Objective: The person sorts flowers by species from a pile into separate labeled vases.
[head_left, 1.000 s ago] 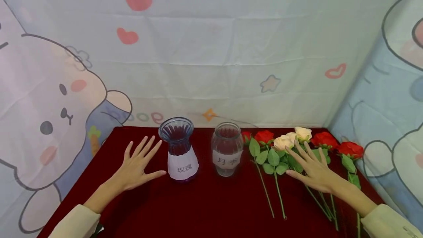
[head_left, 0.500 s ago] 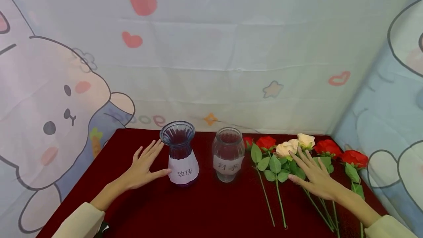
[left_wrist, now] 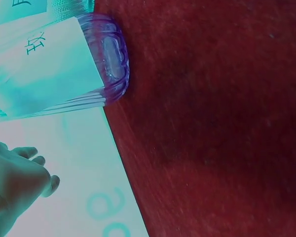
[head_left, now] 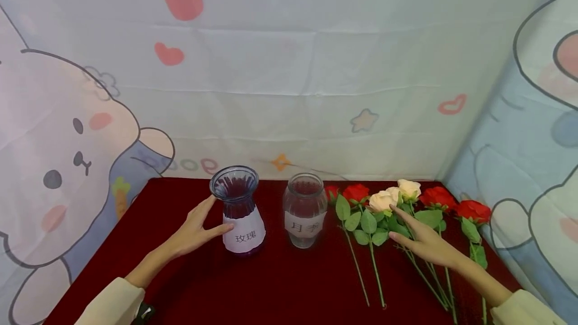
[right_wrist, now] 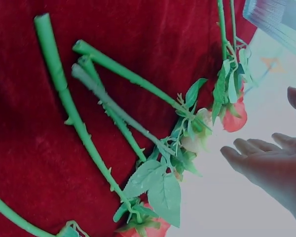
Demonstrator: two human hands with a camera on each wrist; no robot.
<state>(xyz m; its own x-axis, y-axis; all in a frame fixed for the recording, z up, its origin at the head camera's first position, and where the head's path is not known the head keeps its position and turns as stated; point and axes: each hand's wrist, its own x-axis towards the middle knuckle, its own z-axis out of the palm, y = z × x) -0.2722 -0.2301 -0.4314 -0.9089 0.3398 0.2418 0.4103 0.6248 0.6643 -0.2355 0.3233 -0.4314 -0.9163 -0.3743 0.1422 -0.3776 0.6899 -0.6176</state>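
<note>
A purple glass vase [head_left: 237, 209] with a white paper label stands on the red tablecloth [head_left: 280, 285]. My left hand [head_left: 196, 229] lies against its left side, fingers straight, thumb on the label. In the left wrist view the vase base [left_wrist: 108, 59] shows above the hand [left_wrist: 15, 182]. A clear jar [head_left: 304, 209], also labelled, stands just to the right. Red roses [head_left: 356, 192] and cream roses [head_left: 381, 199] lie in a row at the right. My right hand [head_left: 417, 239] hovers flat over their stems [right_wrist: 113, 108], holding nothing; the right wrist view shows its fingers [right_wrist: 266, 165] straight.
Cartoon-print fabric walls [head_left: 289, 89] close in the table at the back, left and right. More red roses [head_left: 471, 210] lie near the right wall. Bare red cloth fills the front middle between my sleeves.
My left hand has slid right from the cloth until it touches the purple vase. My right hand has stayed over the rose stems, turning slightly edge-on.
</note>
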